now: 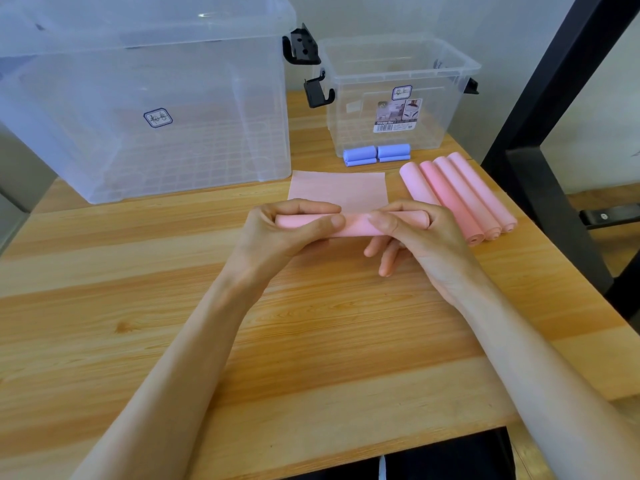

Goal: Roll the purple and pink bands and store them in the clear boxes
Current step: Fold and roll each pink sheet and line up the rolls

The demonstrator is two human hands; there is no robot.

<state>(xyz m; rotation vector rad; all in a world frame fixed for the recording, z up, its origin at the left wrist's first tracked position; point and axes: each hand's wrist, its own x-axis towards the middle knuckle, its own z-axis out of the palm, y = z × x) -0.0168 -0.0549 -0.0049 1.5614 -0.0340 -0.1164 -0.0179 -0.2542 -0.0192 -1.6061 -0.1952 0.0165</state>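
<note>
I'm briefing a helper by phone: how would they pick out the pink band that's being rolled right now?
Start at the small clear box at the table's far right. Nearer the person lie four finished pink rolls; left of them, the pink band is held by the left hand and right hand. Only it has a flat unrolled tail.

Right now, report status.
Left hand, right hand both gripping pink band, partly rolled. Both clear boxes empty. Nothing blocking.

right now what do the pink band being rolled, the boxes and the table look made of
Pink band: thin, matte, flexible sheet, likely rubbery elastic; its flat end shows the table faintly through. Small box and large box: clear glossy plastic. Table: light wood or wood-look laminate, visible grain.
</note>
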